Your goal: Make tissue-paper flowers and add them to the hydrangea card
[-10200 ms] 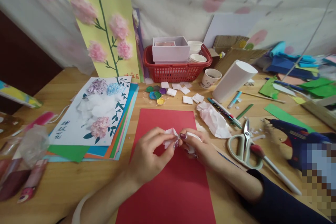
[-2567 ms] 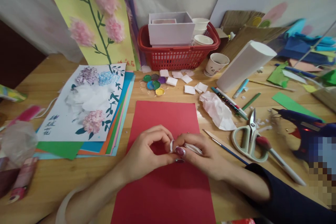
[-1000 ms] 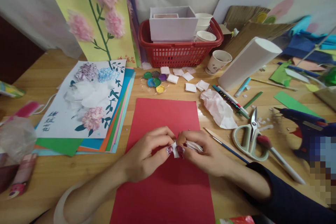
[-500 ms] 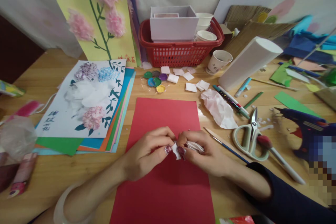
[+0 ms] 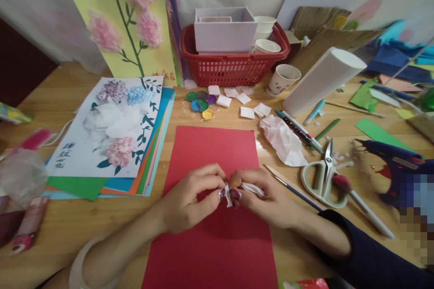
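Note:
Over the red sheet [image 5: 217, 153], both hands meet at a small folded piece of white tissue [image 5: 253, 189]. My right hand [image 5: 259, 196] is closed on the tissue, its folded layers showing between the fingers. My left hand [image 5: 196, 196] pinches the tissue's loose end, and its fingertips almost meet those of the right hand. A crumpled white tissue [image 5: 283, 140] lies right of the red sheet. Small folded white squares [image 5: 224, 101] and several paint pots [image 5: 202, 105] lie beyond the sheet.
At the back stands a red basket [image 5: 233, 70]; a paper cup [image 5: 284, 79] and white roll [image 5: 323, 81] are beside it. Scissors [image 5: 323, 180], a brush [image 5: 362, 207] and a glue gun [image 5: 393, 158] lie right. A flower picture [image 5: 77, 144] tops coloured sheets left.
The left thumb has shifted slightly right, closer to the right fingertips, and less of the tissue's loose end shows between them. Both hands otherwise keep their places.

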A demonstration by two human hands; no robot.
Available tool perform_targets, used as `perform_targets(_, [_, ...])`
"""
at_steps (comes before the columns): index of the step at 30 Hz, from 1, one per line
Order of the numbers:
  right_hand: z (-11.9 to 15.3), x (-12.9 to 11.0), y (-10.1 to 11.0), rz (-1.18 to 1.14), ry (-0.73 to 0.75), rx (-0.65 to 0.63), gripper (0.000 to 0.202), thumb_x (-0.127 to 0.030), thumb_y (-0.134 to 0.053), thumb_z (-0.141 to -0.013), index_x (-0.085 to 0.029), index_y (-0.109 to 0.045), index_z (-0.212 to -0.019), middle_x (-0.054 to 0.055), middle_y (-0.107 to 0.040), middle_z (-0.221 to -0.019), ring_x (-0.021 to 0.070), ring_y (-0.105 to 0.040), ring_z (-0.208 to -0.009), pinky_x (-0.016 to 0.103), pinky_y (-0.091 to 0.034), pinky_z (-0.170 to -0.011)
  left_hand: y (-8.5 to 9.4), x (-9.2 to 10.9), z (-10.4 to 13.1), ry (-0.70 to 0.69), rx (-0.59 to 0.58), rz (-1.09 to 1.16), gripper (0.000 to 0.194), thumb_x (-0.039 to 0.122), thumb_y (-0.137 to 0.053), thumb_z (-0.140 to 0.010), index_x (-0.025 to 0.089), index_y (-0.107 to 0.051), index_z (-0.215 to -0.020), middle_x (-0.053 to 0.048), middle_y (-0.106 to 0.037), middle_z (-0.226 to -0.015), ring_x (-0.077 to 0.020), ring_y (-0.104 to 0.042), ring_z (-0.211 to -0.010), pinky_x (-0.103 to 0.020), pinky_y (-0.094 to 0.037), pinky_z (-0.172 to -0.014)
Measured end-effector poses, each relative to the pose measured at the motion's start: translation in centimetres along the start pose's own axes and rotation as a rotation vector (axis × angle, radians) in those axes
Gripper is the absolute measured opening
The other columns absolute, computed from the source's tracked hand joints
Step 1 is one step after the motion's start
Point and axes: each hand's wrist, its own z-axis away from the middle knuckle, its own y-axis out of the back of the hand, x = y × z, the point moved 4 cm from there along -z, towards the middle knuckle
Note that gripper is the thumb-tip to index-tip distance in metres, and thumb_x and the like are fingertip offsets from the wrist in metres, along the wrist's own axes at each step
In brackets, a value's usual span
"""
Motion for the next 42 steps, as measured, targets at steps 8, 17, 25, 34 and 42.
perform_targets(8, [-0.01, -0.01, -0.05, 0.011, -0.008, -0.019, 0.037, -0.043, -0.052, -0.092, -0.013, -0.063, -0.073, 0.006, -0.067, -0.069, 0.0136, -0.059, -0.063, 0.024, -0.044, -0.060, -0.13, 0.04, -0.06, -0.053, 0.064, -0.148, 0.019, 0.016, -0.045, -0.089, 0.017, -0.054, -0.072, 0.000, -0.050, -0.076, -0.0138, -0.049, -0.075, -0.026, -0.038, -0.069])
perform_targets(17, [-0.06, -0.36, -0.11, -0.005, 0.047, -0.041, 0.040, -0.042, -0.050, -0.095, -0.012, -0.066, -0.074, 0.006, -0.069, -0.070, 0.0115, -0.060, -0.062, 0.020, -0.044, -0.059, -0.11, 0.31, -0.11, -0.062, 0.056, -0.215, 0.025, 0.018, -0.042, -0.090, 0.018, -0.056, -0.070, 0.002, -0.054, -0.068, -0.0127, -0.049, -0.067, -0.029, -0.035, -0.072])
perform_targets(25, [-0.18, -0.51, -0.03, -0.014, 0.083, -0.042, 0.030, -0.025, -0.048, -0.093, -0.011, -0.069, -0.077, 0.005, -0.070, -0.069, 0.0085, -0.056, -0.056, 0.017, -0.041, -0.054, -0.14, 0.08, -0.20, -0.036, 0.040, -0.214, 0.028, 0.021, -0.040, -0.093, 0.018, -0.056, -0.069, 0.001, -0.058, -0.070, -0.0133, -0.051, -0.069, -0.030, -0.034, -0.073])
perform_targets(34, [-0.05, -0.42, -0.02, -0.033, 0.091, -0.057, 0.028, -0.020, -0.048, -0.090, -0.010, -0.070, -0.076, 0.004, -0.069, -0.066, 0.0077, -0.054, -0.054, 0.017, -0.039, -0.052, -0.12, 0.11, -0.13, -0.033, 0.020, -0.183, 0.029, 0.020, -0.040, -0.093, 0.018, -0.057, -0.070, 0.001, -0.059, -0.070, -0.0130, -0.052, -0.070, -0.029, -0.035, -0.073])
perform_targets(42, [0.01, -0.33, -0.06, -0.021, 0.069, -0.054, 0.028, -0.026, -0.051, -0.091, -0.010, -0.070, -0.077, 0.007, -0.071, -0.071, 0.0103, -0.058, -0.059, 0.018, -0.042, -0.054, -0.10, 0.18, -0.19, -0.035, 0.027, -0.183, 0.027, 0.019, -0.040, -0.091, 0.018, -0.055, -0.069, 0.002, -0.057, -0.068, -0.0126, -0.050, -0.068, -0.029, -0.035, -0.073])
